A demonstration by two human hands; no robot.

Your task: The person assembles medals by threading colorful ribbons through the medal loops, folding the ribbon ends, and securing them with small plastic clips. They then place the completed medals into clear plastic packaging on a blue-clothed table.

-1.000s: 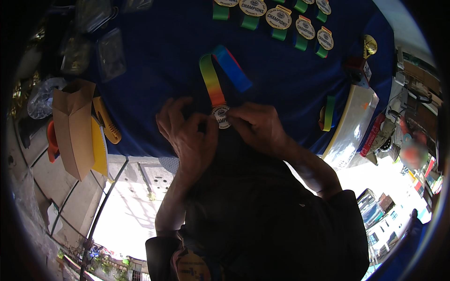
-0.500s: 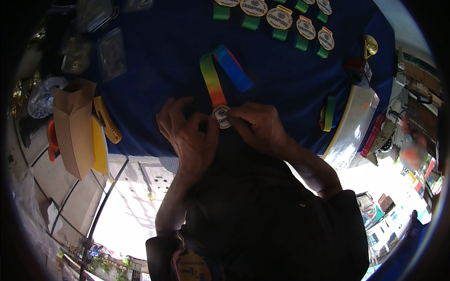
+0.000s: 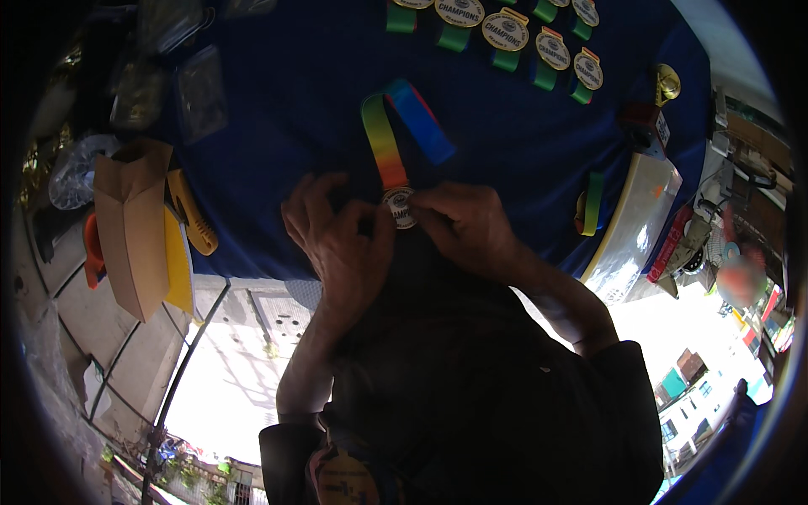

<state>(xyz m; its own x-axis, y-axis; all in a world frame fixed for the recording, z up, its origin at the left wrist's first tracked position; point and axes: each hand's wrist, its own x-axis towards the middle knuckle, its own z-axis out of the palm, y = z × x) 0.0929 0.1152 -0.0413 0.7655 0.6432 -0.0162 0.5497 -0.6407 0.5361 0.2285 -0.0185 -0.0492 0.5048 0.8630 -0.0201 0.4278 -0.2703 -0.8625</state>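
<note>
Two hands are being pressed together around a round medal [image 3: 399, 206] at the near edge of the blue table [image 3: 286, 101]: left hand [image 3: 337, 240] and right hand [image 3: 463, 223] pinching it, rainbow ribbon [image 3: 396, 126] lying beyond it across open cloth.

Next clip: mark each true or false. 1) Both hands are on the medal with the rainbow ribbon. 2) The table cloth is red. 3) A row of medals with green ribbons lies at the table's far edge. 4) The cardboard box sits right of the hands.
1) True: the left hand and right hand pinch the round medal below its rainbow ribbon.
2) False: the table cloth is blue.
3) True: the medals with green ribbons line the far edge.
4) False: the cardboard box is left of them.
</note>
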